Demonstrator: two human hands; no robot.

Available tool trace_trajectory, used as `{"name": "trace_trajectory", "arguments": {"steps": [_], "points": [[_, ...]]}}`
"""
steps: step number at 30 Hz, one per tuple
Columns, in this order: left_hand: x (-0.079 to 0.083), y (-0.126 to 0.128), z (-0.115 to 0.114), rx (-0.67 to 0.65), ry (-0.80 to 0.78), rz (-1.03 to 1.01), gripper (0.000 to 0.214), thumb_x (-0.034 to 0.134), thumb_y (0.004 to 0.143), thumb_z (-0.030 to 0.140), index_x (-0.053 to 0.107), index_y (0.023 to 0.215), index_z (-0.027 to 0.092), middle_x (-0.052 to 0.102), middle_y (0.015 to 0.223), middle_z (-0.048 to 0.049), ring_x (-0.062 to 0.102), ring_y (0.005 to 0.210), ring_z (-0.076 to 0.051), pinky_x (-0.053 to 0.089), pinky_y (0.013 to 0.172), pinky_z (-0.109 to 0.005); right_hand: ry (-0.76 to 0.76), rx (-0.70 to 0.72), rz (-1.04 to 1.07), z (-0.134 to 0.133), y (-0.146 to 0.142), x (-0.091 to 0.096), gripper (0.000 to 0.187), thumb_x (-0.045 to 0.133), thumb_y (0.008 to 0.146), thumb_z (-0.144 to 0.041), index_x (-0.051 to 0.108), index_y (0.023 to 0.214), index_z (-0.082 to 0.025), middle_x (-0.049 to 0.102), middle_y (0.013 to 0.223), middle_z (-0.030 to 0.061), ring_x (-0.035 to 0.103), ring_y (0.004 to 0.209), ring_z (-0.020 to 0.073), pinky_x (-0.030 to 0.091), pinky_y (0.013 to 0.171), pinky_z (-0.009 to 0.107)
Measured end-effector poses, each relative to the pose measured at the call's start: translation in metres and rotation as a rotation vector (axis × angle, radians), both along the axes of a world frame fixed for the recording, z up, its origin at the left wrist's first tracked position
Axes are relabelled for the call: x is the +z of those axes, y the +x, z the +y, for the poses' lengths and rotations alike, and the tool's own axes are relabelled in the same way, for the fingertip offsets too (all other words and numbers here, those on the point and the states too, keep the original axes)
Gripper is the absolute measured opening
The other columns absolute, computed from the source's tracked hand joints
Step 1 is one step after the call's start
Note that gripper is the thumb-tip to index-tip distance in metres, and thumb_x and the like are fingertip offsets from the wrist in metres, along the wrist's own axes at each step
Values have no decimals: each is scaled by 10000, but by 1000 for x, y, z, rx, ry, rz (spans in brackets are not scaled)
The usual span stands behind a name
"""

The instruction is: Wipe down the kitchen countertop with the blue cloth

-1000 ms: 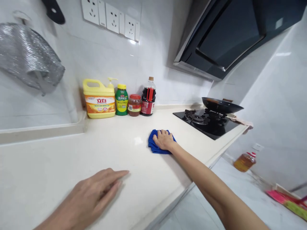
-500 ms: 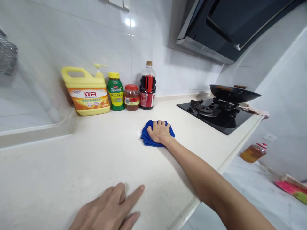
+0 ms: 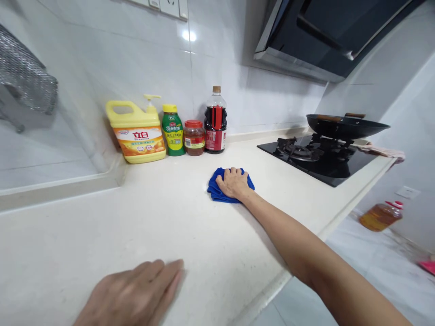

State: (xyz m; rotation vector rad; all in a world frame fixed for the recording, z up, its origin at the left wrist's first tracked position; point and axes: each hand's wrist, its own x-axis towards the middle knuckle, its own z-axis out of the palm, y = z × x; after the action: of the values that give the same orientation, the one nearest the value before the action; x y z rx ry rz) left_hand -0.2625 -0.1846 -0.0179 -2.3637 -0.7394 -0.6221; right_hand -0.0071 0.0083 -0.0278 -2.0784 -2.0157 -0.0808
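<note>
My right hand presses down on a folded blue cloth that lies on the white countertop. Its fingers are bent over the cloth, which shows around the hand on several sides. Lower left, my left hand is over the near part of the counter, slightly blurred. Its fingers are drawn together with the thumb beneath the index finger, and no object shows in them.
A yellow detergent jug, a green sauce bottle, a red-lidded jar and a dark sauce bottle line the wall. Rightward is a black gas hob bearing a wok, beneath a range hood. An oil jug stands on the floor.
The view has shifted a little, so the scene sits further right. My left hand has drawn its pointing index finger and thumb together. My right hand stays on the blue cloth.
</note>
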Motion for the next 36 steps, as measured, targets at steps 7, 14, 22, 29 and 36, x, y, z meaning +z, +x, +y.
{"name": "trace_trajectory", "arguments": {"steps": [7, 14, 22, 29, 36], "points": [[-16, -18, 15, -26, -203, -105, 305, 411, 1016, 255, 694, 1128, 281, 764, 851, 20, 711, 629, -107, 545, 510, -212, -6, -8, -8, 1, 0, 0, 640, 273, 1002, -512, 592, 1325, -61, 586, 1389, 255, 530, 1264, 421, 372, 1062, 608], [-26, -13, 5, -25, -420, -167, 285, 433, 1003, 238, 600, 1220, 316, 703, 827, 51, 695, 682, -98, 535, 591, -221, 4, -21, -18, 2, -1, -3, 617, 279, 1000, -490, 596, 1313, -63, 589, 1381, 251, 528, 1266, 430, 373, 1054, 623], [-22, -23, 0, -44, -699, -229, 170, 491, 964, 236, 546, 1119, 280, 645, 808, 54, 604, 643, -86, 480, 595, -223, 10, -7, -40, -2, -1, -9, 592, 261, 1018, -465, 567, 1317, -57, 585, 1384, 247, 530, 1269, 411, 381, 1052, 614], [-25, -26, -17, 21, -703, -216, 595, 748, 765, 468, 494, 1279, 312, 682, 1159, -22, 668, 1063, -220, 561, 890, -363, 58, -25, -90, -3, -4, -15, 526, 282, 1008, -421, 582, 1268, -76, 604, 1358, 248, 537, 1249, 416, 396, 1036, 633], [-25, -21, -20, 47, -729, -197, 502, 704, 794, 424, 519, 1242, 294, 654, 1050, -27, 646, 939, -212, 524, 808, -356, 57, -36, -106, -8, -10, -16, 537, 257, 1012, -415, 564, 1277, -64, 599, 1352, 244, 523, 1262, 426, 395, 1046, 632]]}}
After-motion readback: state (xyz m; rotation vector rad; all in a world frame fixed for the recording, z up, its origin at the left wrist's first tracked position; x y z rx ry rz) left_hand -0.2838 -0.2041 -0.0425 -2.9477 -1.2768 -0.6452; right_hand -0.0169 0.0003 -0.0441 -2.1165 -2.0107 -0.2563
